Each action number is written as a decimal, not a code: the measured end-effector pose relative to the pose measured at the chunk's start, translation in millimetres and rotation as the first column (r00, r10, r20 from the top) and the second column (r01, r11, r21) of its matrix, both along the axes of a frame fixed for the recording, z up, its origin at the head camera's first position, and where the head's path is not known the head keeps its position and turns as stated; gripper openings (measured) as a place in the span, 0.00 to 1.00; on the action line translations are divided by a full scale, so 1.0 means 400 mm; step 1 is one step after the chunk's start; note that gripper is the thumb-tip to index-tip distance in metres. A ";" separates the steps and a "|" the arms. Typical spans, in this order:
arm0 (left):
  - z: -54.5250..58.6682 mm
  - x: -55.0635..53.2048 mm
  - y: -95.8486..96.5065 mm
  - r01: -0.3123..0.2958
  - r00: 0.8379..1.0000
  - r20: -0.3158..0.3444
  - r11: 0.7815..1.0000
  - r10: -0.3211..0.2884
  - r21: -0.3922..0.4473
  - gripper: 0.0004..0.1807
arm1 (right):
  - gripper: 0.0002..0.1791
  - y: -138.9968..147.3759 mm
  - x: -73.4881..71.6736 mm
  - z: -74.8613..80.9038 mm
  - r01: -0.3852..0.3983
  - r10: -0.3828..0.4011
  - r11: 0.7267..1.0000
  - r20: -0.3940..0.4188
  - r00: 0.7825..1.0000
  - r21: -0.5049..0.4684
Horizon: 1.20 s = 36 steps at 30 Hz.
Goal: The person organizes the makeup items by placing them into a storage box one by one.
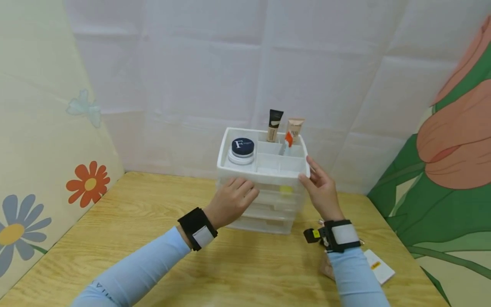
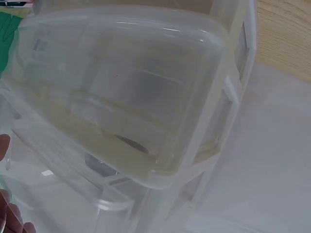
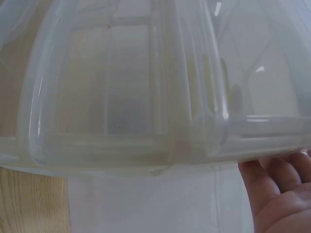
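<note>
A white plastic drawer organizer (image 1: pixel 264 174) with clear drawers stands on the wooden table. At the front of its top drawer (image 1: pixel 268 187), my left hand (image 1: pixel 232 202) holds on with bent fingers, their tips hidden in the head view. Only some fingertips (image 2: pixel 12 221) appear at the left wrist view's edge. My right hand (image 1: pixel 324 194) grips the organizer's right front corner, thumb in front and fingers along the side. On top sit a navy-lidded jar (image 1: pixel 242 149), a black-capped tube (image 1: pixel 274 125), a peach tube (image 1: pixel 295 128) and a slim orange-topped item (image 1: pixel 288 140).
A white box (image 1: pixel 379 266) with an orange label lies on the table (image 1: pixel 245 273) beside my right forearm. A pinkish item (image 1: pixel 327 268) is partly covered by that arm. A white sheet (image 1: pixel 184 85) hangs behind, with flower-printed panels on both sides.
</note>
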<state>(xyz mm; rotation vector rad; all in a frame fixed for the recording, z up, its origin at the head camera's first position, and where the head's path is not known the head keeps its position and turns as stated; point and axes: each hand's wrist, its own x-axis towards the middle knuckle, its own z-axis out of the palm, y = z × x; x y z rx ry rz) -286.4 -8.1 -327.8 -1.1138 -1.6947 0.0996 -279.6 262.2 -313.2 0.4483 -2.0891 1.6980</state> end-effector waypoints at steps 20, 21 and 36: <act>-0.008 -0.061 0.000 -0.003 0.996 -0.090 1.000 0.003 0.002 0.11 | 0.34 0.002 -0.003 -0.004 -0.014 0.014 1.000 -0.025 1.000 -0.009; -0.009 -0.063 0.000 -0.001 0.995 -0.095 1.000 0.001 -0.001 0.11 | 0.34 0.003 -0.003 -0.005 -0.013 0.013 1.000 -0.026 1.000 -0.005; -0.013 -0.068 0.002 -0.017 0.994 -0.107 1.000 0.016 -0.007 0.12 | 0.33 0.001 -0.002 -0.007 -0.007 0.007 1.000 -0.025 1.000 -0.012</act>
